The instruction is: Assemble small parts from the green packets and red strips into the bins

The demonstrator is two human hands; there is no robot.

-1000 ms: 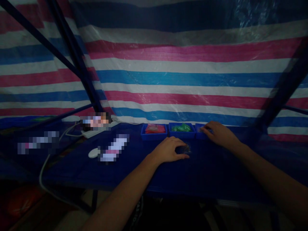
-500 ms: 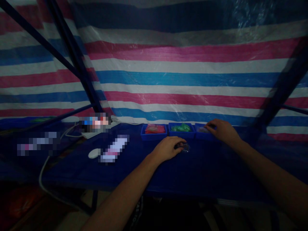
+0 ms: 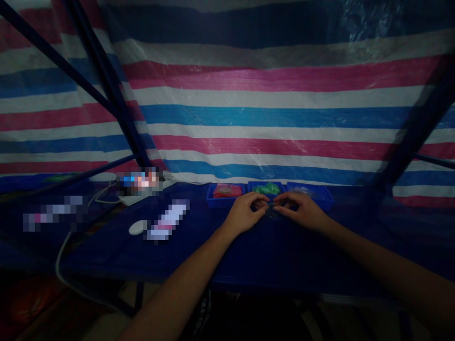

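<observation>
Between my two hands, just above the blue table (image 3: 249,255), is a small clear plastic bag (image 3: 272,209), dim and hard to make out. My left hand (image 3: 247,210) pinches its left side with thumb and fingers. From the other side my right hand (image 3: 302,210) is closed in a pinch at the bag's right edge. Whether the right fingers hold anything more is too dark to tell. Just behind the hands stand three blue trays: one with pink packets (image 3: 227,191), one with green packets (image 3: 268,188), and one with clear pieces (image 3: 302,190).
A blurred-out phone-like object (image 3: 168,220) and a white round object (image 3: 138,227) lie on the left of the table. Behind them is a white power strip (image 3: 137,195) with cables. Blue metal posts (image 3: 106,90) and a striped tarp (image 3: 266,113) close off the back.
My right hand has left the right-hand tray and come left and nearer, meeting the left hand at the clear bag. The left hand has risen slightly, still pinching the bag.
</observation>
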